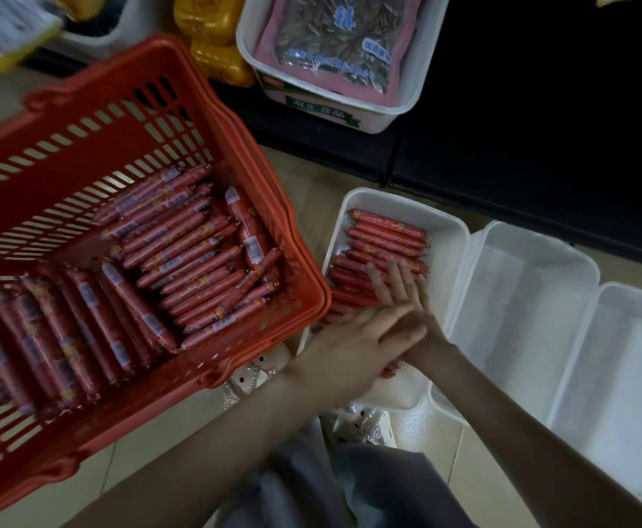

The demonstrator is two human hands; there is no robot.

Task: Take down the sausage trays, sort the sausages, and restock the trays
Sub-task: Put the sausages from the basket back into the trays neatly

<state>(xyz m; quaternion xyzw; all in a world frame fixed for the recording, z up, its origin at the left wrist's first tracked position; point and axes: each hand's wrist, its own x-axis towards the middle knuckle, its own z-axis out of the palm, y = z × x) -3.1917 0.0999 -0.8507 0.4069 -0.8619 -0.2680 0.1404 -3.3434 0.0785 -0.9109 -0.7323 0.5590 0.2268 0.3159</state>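
A person crouched on a shop floor levels a layer of sausages in a white tray, right hand spread flat on the row and left hand laid open beside it, neither gripping anything; more sausages fill the red basket. Light, even pressure should keep the sticks parallel before the next layer

The left hand and right hand hide the near sausages in the tray.
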